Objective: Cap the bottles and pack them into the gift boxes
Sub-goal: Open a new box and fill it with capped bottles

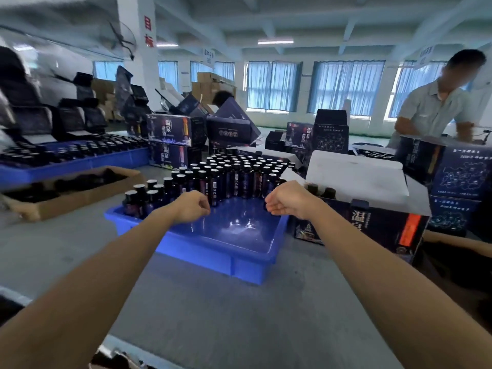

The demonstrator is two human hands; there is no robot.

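Reaching out over the blue tray (202, 251) in the middle of the table (239, 315), both bare arms stretch toward the bottles (226, 177). The bottles stand upright and fill the tray's far half, from 10 to 1 o'clock. The left hand (190, 206) hangs just in front of the nearest row with its fingers (205, 207) curled in toward the thumb. The right hand (287, 199) hovers at the tray's 2 o'clock corner, fingers bent downward. I cannot tell whether either hand holds a bottle or a cap, because the fingertips face away from the camera.

The near half of the tray is bare, which suggests a good share of its load is already gone. Dozens of bottles wait in it, their tops pale; whether those are caps or seals is too small to read. At 3 o'clock, touching the tray, an open gift box (372, 222) with white flaps raised shows two dark-topped bottles (319, 191) inside, so its packing looks barely begun. Closed gift boxes (173, 137) are stacked at 11 o'clock. A second blue tray (80, 161) full of bottles sits at 10 o'clock, with a cardboard box (80, 198) of dark items in front of it. Most of the work seems to lie ahead. Another person (436, 102) stands at 2 o'clock.
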